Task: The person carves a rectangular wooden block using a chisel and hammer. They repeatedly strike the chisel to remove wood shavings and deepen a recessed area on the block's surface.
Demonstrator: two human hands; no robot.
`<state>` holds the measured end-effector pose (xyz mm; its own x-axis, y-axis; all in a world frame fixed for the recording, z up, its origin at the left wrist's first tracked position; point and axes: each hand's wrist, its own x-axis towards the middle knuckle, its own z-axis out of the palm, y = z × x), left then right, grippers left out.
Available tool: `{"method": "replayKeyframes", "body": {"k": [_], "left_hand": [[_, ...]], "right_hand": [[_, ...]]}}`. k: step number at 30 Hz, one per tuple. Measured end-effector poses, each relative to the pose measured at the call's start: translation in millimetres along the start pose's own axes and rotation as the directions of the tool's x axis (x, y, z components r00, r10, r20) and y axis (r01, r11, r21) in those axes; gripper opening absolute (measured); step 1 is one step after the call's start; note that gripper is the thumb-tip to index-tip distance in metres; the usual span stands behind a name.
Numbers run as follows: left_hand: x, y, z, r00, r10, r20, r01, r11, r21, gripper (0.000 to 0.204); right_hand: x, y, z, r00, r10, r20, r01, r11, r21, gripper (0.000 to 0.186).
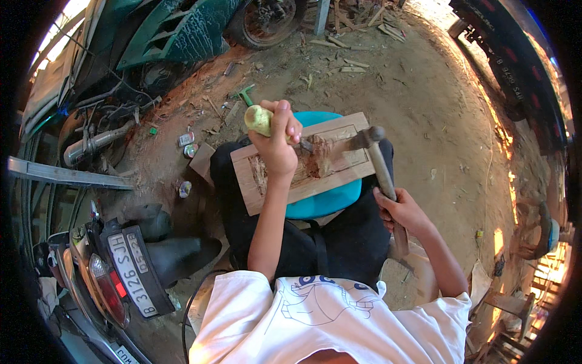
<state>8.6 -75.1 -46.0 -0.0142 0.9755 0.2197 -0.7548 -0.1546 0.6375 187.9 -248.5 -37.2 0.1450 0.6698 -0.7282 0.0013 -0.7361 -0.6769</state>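
My left hand [277, 136] is closed round a chisel with a rounded yellowish handle [258, 120]. The blade slants down to a rough hollow in a wooden board [245, 176], where splintered wood stands up. In my right hand [401, 209] is the wooden shaft of a hammer [380, 164]. Its metal head is raised above the board's right part, away from the chisel, and partly smeared by motion. The board lies tilted across a round blue stool [327, 203] between my knees. A groove outlines a panel on the board; my left hand and forearm hide part of it.
A motorbike with a number plate [140, 270] stands at the near left, and a green vehicle [176, 36] at the far left. Crumpled cans [187, 139] and a green-handled tool [245, 95] lie on the dirt floor. Wood scraps [391, 31] are scattered farther back.
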Motion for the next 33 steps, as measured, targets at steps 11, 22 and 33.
{"method": "replayKeyframes", "body": {"k": [11,22,33], "left_hand": [[2,-4,-11,0.961,0.146,0.236,-0.111,0.982,-0.155,0.019],[-2,-3,-6,0.969,-0.035,0.245,0.010,0.995,0.101,0.016],[-1,-25,-4,0.984,0.025,0.177,-0.087,0.933,0.350,0.023]], "right_hand": [[6,-5,4,0.986,0.000,-0.169,-0.022,0.992,-0.123,0.039],[10,2,-4,0.977,0.055,-0.204,-0.056,0.998,0.000,0.043],[-15,-10,14,0.937,-0.181,-0.300,0.127,0.973,-0.193,0.037]]}}
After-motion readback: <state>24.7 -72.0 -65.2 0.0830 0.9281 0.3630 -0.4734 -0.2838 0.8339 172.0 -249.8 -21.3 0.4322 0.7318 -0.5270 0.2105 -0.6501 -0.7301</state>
